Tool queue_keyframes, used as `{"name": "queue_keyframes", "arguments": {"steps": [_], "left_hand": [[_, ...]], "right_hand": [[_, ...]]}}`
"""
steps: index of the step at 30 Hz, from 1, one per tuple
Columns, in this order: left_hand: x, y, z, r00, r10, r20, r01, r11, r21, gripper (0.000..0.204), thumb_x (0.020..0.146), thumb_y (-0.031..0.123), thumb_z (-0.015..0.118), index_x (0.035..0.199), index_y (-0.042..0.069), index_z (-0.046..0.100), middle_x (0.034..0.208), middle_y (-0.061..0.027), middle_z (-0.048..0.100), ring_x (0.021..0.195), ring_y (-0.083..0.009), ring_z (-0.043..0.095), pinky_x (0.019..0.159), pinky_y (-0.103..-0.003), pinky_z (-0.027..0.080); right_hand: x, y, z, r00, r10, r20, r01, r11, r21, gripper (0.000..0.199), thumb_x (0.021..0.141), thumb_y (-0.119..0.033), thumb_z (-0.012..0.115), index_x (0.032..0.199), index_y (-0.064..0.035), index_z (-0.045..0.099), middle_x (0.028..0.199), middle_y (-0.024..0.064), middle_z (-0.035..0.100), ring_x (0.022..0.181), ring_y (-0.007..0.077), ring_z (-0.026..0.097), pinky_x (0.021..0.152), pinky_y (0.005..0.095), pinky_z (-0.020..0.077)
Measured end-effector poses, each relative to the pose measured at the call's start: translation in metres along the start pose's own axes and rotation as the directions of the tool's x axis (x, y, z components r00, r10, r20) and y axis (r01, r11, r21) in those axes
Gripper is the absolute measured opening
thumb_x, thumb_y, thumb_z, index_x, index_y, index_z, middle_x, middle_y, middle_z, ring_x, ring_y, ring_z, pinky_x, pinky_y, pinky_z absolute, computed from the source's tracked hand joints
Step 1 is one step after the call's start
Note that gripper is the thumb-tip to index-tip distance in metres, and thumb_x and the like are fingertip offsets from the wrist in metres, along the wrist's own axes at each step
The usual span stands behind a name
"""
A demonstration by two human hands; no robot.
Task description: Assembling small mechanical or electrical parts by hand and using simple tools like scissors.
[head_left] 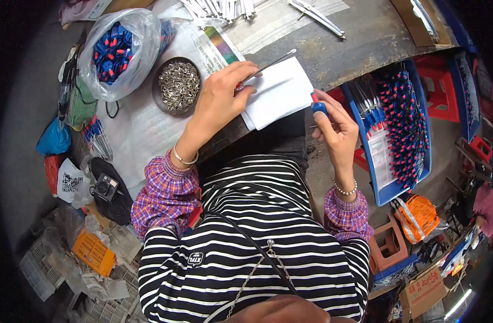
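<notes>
1. Handle piece (pixel 319 108), blue with red end, is in my right grip (pixel 338 126), just beside the right edge of the white paper stack (pixel 281 94); my thumb and fingers are pressed together on its blue body, and the red end points away from me

2. Thin metal rod (pixel 276 63) is in my left grip (pixel 225 89); thumb and fingers are pinched around its near part, and its far end reaches over the paper, to the right and away from me; some red shows at my fingers, but what it is I cannot tell

3. I judge the handle piece to be light and probably of hard plastic, so it should not bend when I press it; smooth surface may turn between the fingertips, therefore I would hold it by the wide blue part and leave the red end free

4. The rod looks light also, stiff but slender; strong side force could perhaps bend it, so I would take it near one end and not push on the tip

5. Small metal parts (pixel 179 86) in the round bowl (pixel 157 101), on the table (pixel 359 32) left of my left grip, look hard and maybe slippery; for them I would use only fingertips
</notes>
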State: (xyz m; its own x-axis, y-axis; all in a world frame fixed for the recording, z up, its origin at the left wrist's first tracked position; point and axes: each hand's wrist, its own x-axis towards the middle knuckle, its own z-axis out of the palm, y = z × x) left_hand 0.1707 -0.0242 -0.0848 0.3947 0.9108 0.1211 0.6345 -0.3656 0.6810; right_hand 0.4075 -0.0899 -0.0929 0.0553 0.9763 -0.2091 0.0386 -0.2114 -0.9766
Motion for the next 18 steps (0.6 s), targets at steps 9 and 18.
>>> {"name": "queue_keyframes", "arguments": {"steps": [9,18], "left_hand": [[-0.002,0.0,-0.005,0.998,-0.064,-0.025,0.064,0.998,-0.014,0.028,0.071,0.001,0.066,0.099,0.004,0.065,0.107,-0.0099,0.064,0.085,-0.0195,0.064,0.066,-0.027,0.051],[-0.018,0.018,-0.021,0.978,-0.197,0.069,0.164,0.525,-0.835,0.012,0.091,0.003,0.049,0.102,0.001,0.054,0.107,-0.0097,0.058,0.093,-0.0103,0.052,0.078,-0.023,0.043]], "right_hand": [[-0.011,-0.001,0.011,1.0,0.012,0.001,-0.012,0.996,0.085,0.026,0.085,-0.005,0.057,0.109,0.0047,0.062,0.111,0.0119,0.062,0.056,0.005,0.055,0.048,0.0159,0.0419],[-0.03,0.017,0.041,0.87,0.353,0.344,-0.455,0.844,0.285,0.022,0.089,-0.011,0.057,0.104,0.0044,0.061,0.082,0.0102,0.066,0.055,0.0059,0.054,0.048,0.0171,0.0429]]}}
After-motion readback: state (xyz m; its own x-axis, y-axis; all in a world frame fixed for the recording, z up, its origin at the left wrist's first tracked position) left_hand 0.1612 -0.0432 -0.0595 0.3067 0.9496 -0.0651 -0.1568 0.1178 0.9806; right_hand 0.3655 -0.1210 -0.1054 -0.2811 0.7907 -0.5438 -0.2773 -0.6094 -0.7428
